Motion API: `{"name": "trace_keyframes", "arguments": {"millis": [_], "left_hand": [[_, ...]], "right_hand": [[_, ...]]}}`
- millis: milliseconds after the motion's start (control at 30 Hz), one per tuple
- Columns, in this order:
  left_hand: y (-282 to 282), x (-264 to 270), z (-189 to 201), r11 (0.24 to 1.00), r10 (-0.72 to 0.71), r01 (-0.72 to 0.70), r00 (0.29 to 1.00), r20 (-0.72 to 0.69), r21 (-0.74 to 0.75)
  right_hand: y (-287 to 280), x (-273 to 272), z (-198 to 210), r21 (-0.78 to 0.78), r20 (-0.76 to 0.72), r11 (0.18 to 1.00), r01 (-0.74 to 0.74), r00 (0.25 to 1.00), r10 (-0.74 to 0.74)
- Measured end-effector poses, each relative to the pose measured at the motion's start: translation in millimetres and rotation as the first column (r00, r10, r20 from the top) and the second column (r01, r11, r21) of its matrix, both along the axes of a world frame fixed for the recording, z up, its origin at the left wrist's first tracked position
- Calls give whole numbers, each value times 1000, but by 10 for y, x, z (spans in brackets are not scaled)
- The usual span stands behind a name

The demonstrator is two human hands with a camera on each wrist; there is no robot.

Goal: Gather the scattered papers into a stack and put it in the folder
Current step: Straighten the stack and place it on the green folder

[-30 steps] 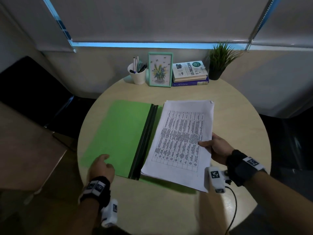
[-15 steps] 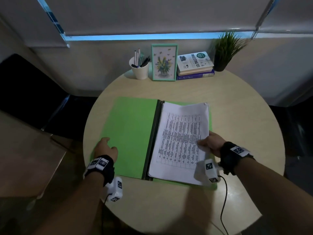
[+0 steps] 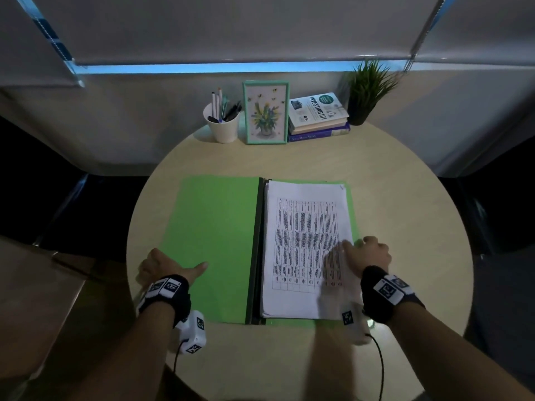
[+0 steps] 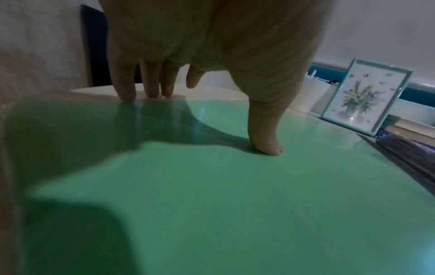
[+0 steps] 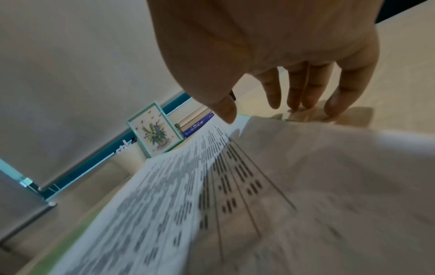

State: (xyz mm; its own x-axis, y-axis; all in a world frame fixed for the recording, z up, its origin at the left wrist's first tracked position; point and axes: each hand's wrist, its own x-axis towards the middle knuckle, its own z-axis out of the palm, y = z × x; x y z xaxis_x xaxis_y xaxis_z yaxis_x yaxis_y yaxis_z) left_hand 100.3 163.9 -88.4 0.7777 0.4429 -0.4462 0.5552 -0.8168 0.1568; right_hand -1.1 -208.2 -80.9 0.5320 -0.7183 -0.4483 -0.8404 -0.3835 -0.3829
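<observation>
An open green folder [image 3: 214, 244] lies flat on the round table [image 3: 405, 198], its dark spine running down the middle. A stack of printed papers [image 3: 304, 250] lies on its right half, close against the spine. My left hand [image 3: 170, 266] rests on the left flap; in the left wrist view the thumb [image 4: 266, 147] presses the green cover while the fingers [image 4: 146, 91] touch its left edge. My right hand [image 3: 359, 246] sits at the stack's right edge. In the right wrist view its fingertips [image 5: 332, 109] touch that edge, and the thumb [image 5: 226, 109] hovers just above the top sheet.
At the back of the table stand a white pen cup [image 3: 223, 123], a framed flower picture [image 3: 266, 112], a pile of books [image 3: 318, 117] and a potted plant [image 3: 366, 91]. A wooden surface [image 3: 34, 299] lies to the left, past the table's edge.
The paper stack, earlier skewed and overhanging the folder's front edge in my right hand, now lies square on the right half. My right thumb has come off the top sheet. My left hand stays on the flap.
</observation>
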Motion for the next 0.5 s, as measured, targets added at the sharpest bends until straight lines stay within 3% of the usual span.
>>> {"name": "trace_keyframes", "arguments": {"millis": [300, 500], "left_hand": [[181, 24, 51, 999, 33, -34, 987, -158, -5], [353, -7, 373, 994, -11, -1, 993, -115, -110]], "right_hand": [[100, -150, 86, 22, 39, 1000, 9, 999, -9], [-112, -136, -135, 49, -43, 995, -84, 995, 86]]}}
